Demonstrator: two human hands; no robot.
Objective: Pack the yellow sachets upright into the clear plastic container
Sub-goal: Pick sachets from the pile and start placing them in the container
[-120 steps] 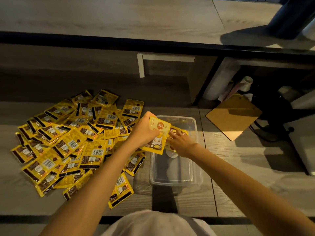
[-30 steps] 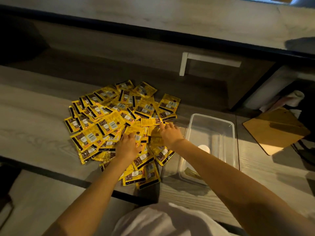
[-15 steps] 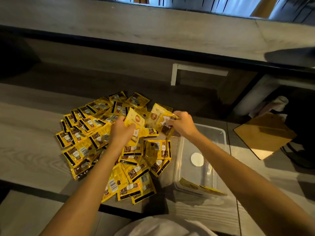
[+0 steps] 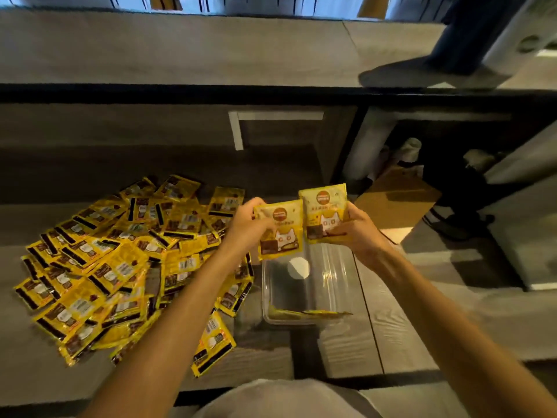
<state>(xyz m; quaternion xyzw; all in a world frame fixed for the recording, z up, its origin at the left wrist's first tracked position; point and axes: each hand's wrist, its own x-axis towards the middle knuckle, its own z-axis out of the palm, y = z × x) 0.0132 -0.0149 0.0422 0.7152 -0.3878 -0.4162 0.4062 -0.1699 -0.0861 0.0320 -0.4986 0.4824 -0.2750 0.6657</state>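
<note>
Head view, nearest first. Pale shirt (image 4: 280, 399) at the bottom edge, both forearms reaching out over the wooden table (image 4: 391, 333). Just past the near table edge, one stray sachet (image 4: 212, 345) lying flat at the fringe of the heap. Left of the arms, a wide pile of yellow sachets (image 4: 120, 257), flat and overlapping, too many to count.

Right of the pile and touching its fringe, the clear plastic container (image 4: 334, 285). Mostly bare inside, a round white sticker (image 4: 298, 267) showing at the bottom. Only a thin row of packed sachets (image 4: 307, 312) on edge against the near wall, number not readable.

Over the container's far end, left hand (image 4: 250, 227) with fingers curled round the side of the left sachet (image 4: 278, 229). Right hand (image 4: 358, 233) gripping the right sachet (image 4: 324, 214) the same way. Both packets upright, printed faces toward the camera, inner edges touching or overlapping, cannot tell which.

Judged barely begun: a few packets in, nearly the whole pile left, these two likely next to go down.

Open mouth directly below the hands, with ample free length behind the packed row. Worth minding: the far rim under the packets and the pile crowding the left wall. Bare table to the right.

Farther off, a brown board (image 4: 398, 197), well apart. Then a white bracket (image 4: 238, 128), a black-edged ledge (image 4: 180, 93), and a shoe (image 4: 422, 73) at far right.
</note>
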